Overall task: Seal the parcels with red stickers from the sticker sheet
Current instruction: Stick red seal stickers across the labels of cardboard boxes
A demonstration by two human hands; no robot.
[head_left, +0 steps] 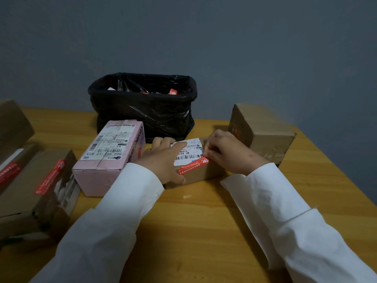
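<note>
Small parcel (195,172) between two boxes (110,152) (263,131).

we see a yellow-brown wood-grain table (204,231), grey-blue wall (204,37), black glossy bin bag (146,111). pink box (98,176) w/ white barcode label (106,146). small brown box (202,173) w/ red sticker (193,165), white print on it. white sleeves (275,201). brown parcel (40,190) w/ red strip (50,176).

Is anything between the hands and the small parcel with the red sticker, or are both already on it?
Nothing visible stands between. The left hand lies flat on the small parcel, and the right hand has fingertips at the end of the red sticker on its top edge.
</note>
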